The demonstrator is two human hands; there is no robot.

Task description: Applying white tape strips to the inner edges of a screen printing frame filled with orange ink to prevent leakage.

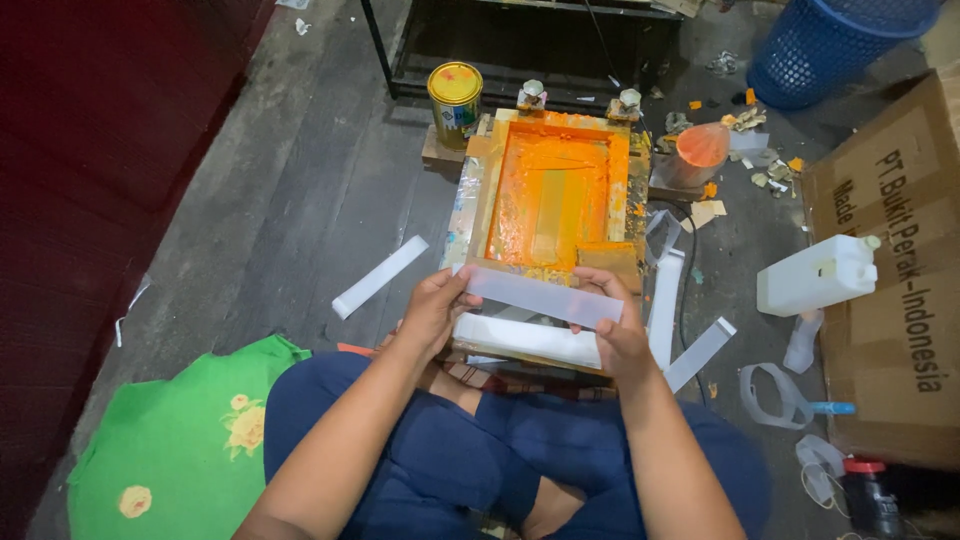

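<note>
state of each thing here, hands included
left hand: gripping the left end of the white strip
right hand: gripping the strip's right end
white strip: held flat above the frame's near edge
screen frame: lying flat, coated in orange ink
paint can: upright, lid on
white jug: lying on its side, capped
blue basket: upright

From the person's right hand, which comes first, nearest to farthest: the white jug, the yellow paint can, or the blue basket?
Measured from the right hand in the head view:
1. White jug, on the floor to its right.
2. Yellow paint can, up and to the left, beyond the orange-stained frame.
3. Blue basket, top right corner.
</note>
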